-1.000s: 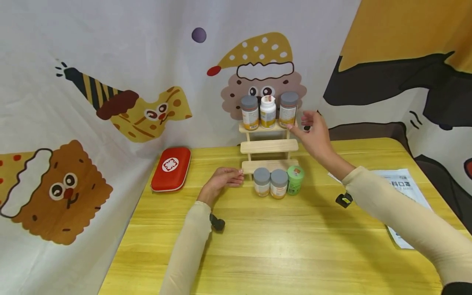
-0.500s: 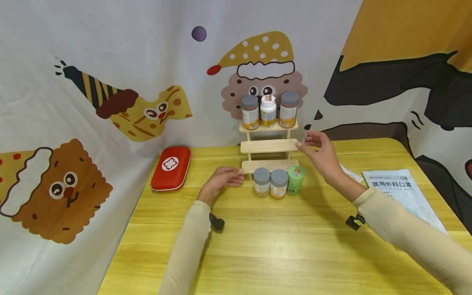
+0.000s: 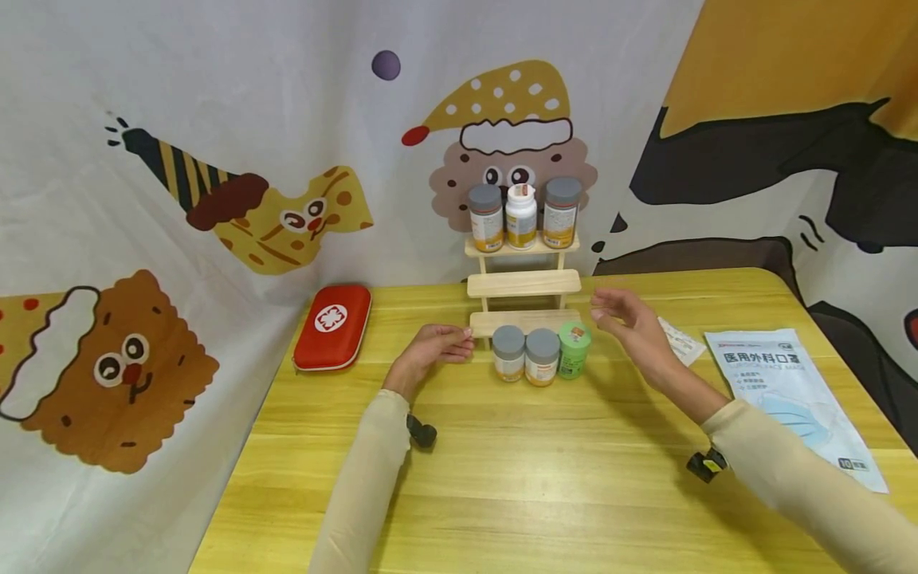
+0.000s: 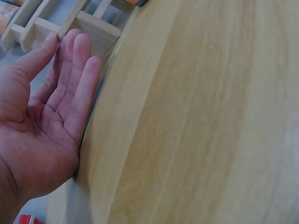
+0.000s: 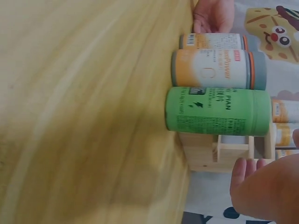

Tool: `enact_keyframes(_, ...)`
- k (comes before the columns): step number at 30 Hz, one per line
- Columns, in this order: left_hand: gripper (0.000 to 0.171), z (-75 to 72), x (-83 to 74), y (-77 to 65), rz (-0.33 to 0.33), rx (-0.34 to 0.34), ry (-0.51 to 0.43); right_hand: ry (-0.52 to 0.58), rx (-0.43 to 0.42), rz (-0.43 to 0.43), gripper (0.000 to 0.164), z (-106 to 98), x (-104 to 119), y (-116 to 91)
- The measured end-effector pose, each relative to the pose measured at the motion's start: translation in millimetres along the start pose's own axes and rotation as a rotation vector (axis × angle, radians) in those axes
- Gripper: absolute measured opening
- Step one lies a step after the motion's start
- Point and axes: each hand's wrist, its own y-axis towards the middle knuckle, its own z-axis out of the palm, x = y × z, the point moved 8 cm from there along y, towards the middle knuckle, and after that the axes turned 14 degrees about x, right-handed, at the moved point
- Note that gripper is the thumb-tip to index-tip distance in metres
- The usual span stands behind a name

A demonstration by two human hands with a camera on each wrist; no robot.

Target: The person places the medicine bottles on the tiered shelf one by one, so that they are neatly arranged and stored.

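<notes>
A three-tier wooden stand [image 3: 523, 283] stands at the back of the table. My left hand [image 3: 436, 347] is at the left end of its lowest tier, fingers fairly straight; in the left wrist view the thumb and fingertips [image 4: 82, 44] meet the wood. My right hand [image 3: 634, 331] is held in the air right of the stand, fingers loosely bent, holding nothing. Just left of it is a green bottle [image 3: 573, 355], in a row with two grey-capped supplement bottles [image 3: 509, 363] [image 3: 542, 368] before the lowest tier. Two grey-capped bottles [image 3: 487, 227] [image 3: 561, 219] and a white bottle [image 3: 521, 223] stand on the top tier.
A red zip case [image 3: 333, 327] lies at the table's back left. On the right are a face mask packet [image 3: 789, 399] and a small white packet [image 3: 681, 343]. A printed cloth [image 3: 287, 96] hangs behind the table [image 3: 531, 478].
My right hand has come down from beside the top-tier bottles and back to the right, near the green bottle's level. The left hand and the bottles have stayed in place.
</notes>
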Motion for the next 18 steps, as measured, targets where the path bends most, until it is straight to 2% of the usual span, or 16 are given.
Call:
enact_keyframes(7,0.026,-0.2,-3.5,2.1,0.013,0.002,0.012,0.044,0.13,-0.055,0.048,12,-10,-3)
enact_keyframes(13,0.026,-0.2,-4.0,3.2,0.007,0.006,0.011,0.018,0.243,-0.071,0.051,22,-18,-4)
enact_keyframes(18,0.028,-0.5,-0.3,1.7,0.001,0.007,0.003,0.03,0.293,-0.07,0.052,27,-24,-6)
